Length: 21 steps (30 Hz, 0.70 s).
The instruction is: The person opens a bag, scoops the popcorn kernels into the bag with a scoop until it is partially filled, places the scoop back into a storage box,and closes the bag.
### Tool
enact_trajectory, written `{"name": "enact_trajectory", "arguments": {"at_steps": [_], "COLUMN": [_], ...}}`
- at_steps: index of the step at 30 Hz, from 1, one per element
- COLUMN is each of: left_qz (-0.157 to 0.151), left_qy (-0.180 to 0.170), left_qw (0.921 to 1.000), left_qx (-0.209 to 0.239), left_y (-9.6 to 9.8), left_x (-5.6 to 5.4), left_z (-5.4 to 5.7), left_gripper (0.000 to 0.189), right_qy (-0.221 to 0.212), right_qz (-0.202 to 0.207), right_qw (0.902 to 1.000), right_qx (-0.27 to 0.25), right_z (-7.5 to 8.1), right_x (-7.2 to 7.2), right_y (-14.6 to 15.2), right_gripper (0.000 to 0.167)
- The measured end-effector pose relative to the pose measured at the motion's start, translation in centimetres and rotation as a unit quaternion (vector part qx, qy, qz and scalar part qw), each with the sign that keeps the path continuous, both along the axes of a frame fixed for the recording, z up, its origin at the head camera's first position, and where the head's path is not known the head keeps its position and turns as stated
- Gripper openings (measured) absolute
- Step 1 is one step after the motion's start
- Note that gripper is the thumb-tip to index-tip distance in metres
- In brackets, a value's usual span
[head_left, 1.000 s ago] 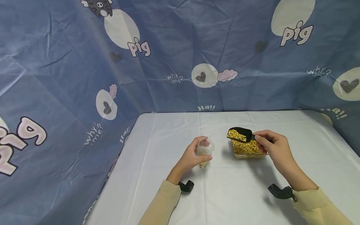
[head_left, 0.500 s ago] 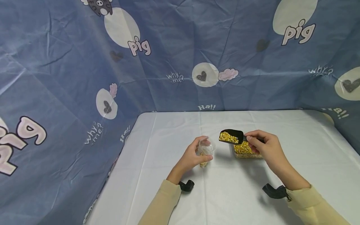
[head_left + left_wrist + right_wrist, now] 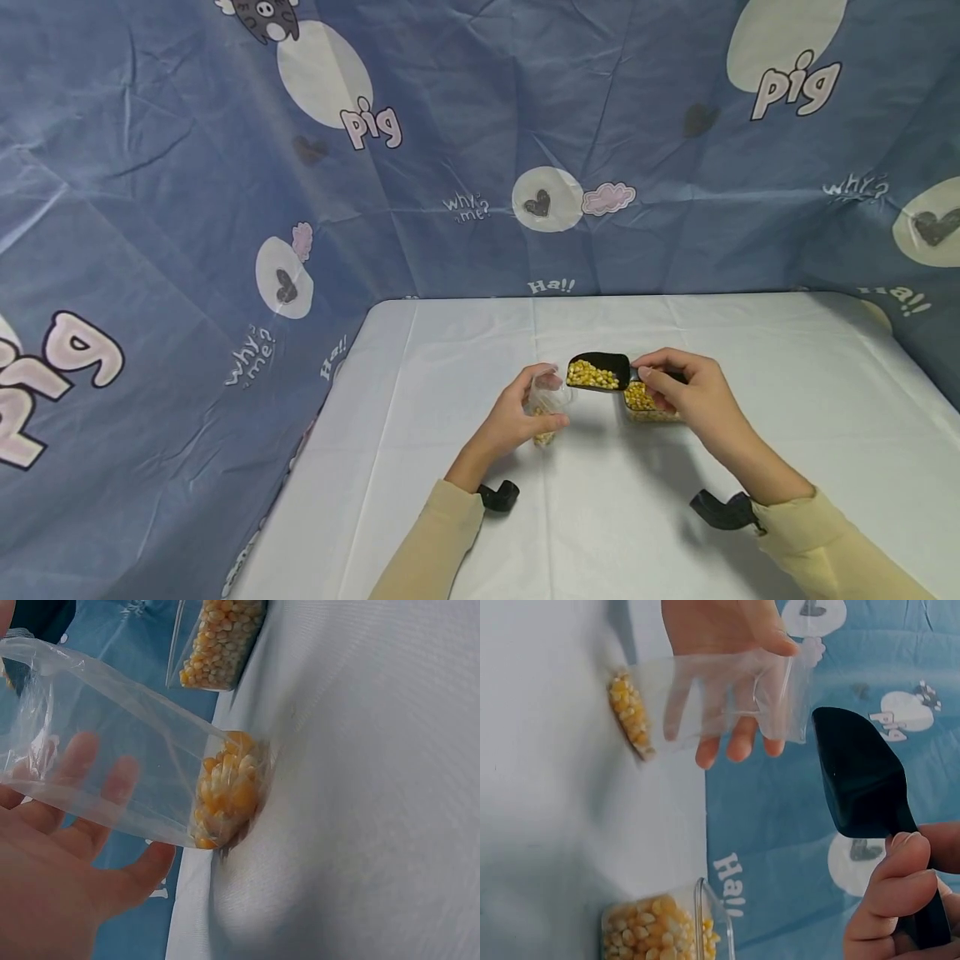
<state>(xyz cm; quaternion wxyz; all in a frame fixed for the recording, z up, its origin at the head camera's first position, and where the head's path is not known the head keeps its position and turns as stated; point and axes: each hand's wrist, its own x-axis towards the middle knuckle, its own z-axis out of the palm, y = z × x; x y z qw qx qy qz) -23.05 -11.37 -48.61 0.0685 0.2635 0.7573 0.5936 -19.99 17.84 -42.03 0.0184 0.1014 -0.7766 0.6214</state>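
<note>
My left hand (image 3: 512, 423) holds a clear plastic bag (image 3: 154, 739) upright by its upper part, fingers on one side and thumb on the other. Yellow corn kernels (image 3: 227, 791) fill the bottom of the bag, which is at the tablecloth. With thumb and fingers, my right hand (image 3: 701, 400) grips the handle of a black scoop (image 3: 617, 367). Corn kernels (image 3: 591, 375) lie in the scoop's bowl, hidden in the right wrist view by its underside. The scoop's tip is right at the bag's mouth, on its right side.
Under the right hand, partly covered by it, stands a clear rectangular container (image 3: 651, 417) with many corn kernels. A white cloth (image 3: 450, 367) covers the table. Blue printed fabric (image 3: 450, 150) hangs behind and to the left.
My right hand has carried the loaded scoop leftward from above the container to the bag's mouth. The left hand and bag have stayed nearly in place.
</note>
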Motion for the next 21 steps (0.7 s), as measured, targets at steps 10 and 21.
{"name": "enact_trajectory", "arguments": {"at_steps": [10, 21], "left_qz": [0.022, 0.025], "left_qy": [-0.019, -0.003], "left_qw": [0.9992, 0.9995], "left_qx": [-0.026, -0.020], "left_y": [0.2, 0.5], "left_x": [0.3, 0.3], "left_z": [0.2, 0.1], "left_gripper": [0.077, 0.072], "right_qy": [0.000, -0.012], "right_qz": [0.018, 0.042], "right_qw": [0.9996, 0.9989], "right_qx": [0.020, 0.017], "right_z": [0.2, 0.2], "right_x": [0.0, -0.2], "right_y": [-1.2, -2.5], "right_gripper": [0.019, 0.015]}}
